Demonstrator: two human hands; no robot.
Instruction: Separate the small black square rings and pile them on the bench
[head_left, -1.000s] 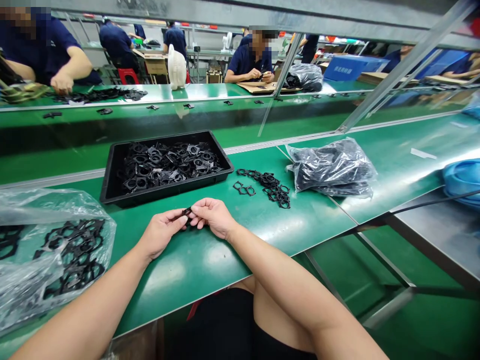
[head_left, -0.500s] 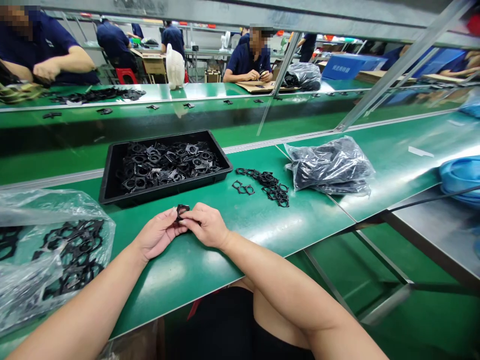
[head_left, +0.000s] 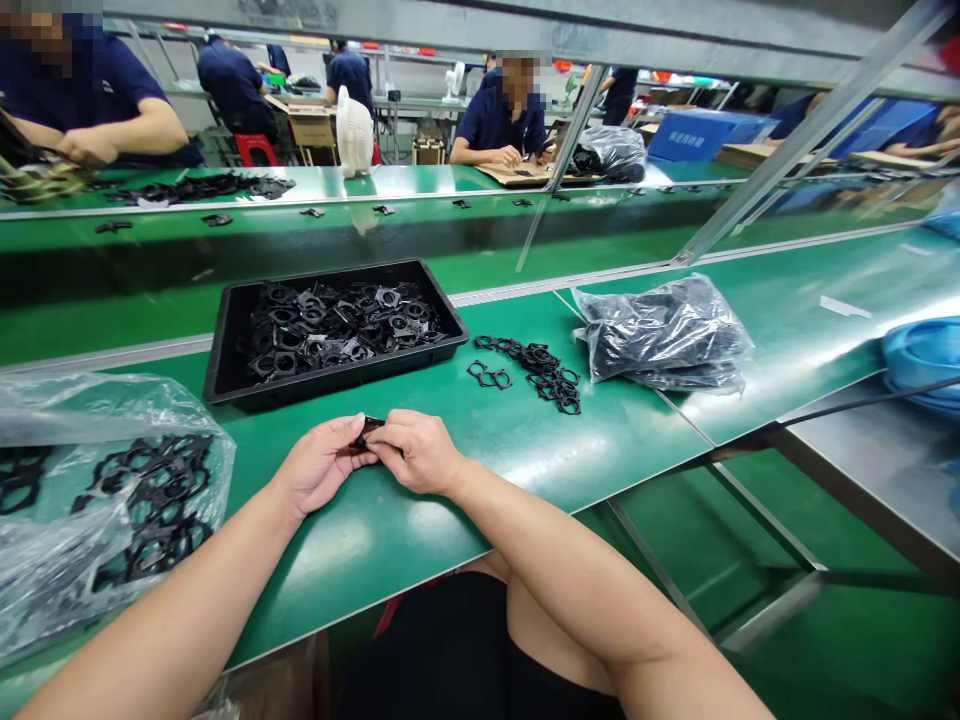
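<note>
Between my two hands, above the green bench, is a small black plastic part (head_left: 367,428), largely covered by fingers. My left hand (head_left: 321,468) pinches it from the left with thumb and fingers. From the other side my right hand (head_left: 418,450) grips it too, fingertips meeting those of the left. Just beyond them stands a black tray (head_left: 337,385) heaped with black ring-shaped plastic parts (head_left: 330,325). Right of the tray, a loose pile of thin black double-ring pieces (head_left: 540,365) lies on the bench.
An open clear bag (head_left: 217,440) of black frames lies at the left. A sealed bag of black parts (head_left: 667,330) sits right of the pile. Behind the tray, a conveyor belt (head_left: 262,240) carries spaced black pieces. A slanted metal post (head_left: 802,130) rises at right; co-workers sit beyond.
Both hands stay together on the black part, which is now more covered by the fingers. The pieces on the belt sit slightly further right, and the whole view has shifted a little.
</note>
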